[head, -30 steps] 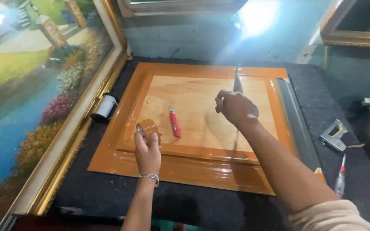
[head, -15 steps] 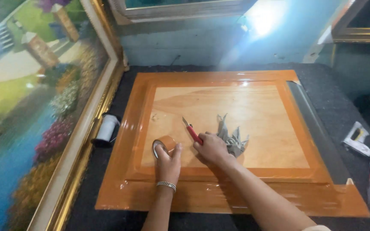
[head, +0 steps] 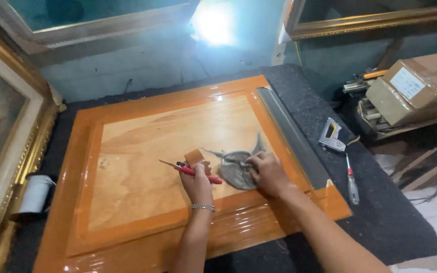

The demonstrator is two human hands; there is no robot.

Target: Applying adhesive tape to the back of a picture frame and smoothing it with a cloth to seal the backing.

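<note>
Hands meet near the middle of the panel [head: 142, 167], a pale wood sheet set in a glossy orange frame [head: 77, 151] that lies flat on the dark desk [head: 390, 217]. I see my left hand [head: 197, 181], a bracelet [head: 203, 207] on its wrist, with its grip closed around a brown tape roll [head: 196, 156] that stands up from the panel. A red cutter [head: 193, 171] lies across that hand's fingers, blade pointing left; I cannot tell whether the hand pinches it or it merely rests there. My right hand [head: 268, 173] presses down on a grey wad of film [head: 236, 169], fingers bent and closed on its right edge. The wad sits on the panel's right half, touching both hands, with thin tails trailing up and left.

Just right of the panel a grey strip [head: 292, 134] runs along the frame's edge. Further right on the desk lie a stapler [head: 331, 136] and a screwdriver [head: 351, 181], well apart from my hands. At the left edge a white roll [head: 35, 193] rests beside a gilt picture frame [head: 21, 151]. Cardboard boxes [head: 416, 86] stand beyond the desk at the upper right.
</note>
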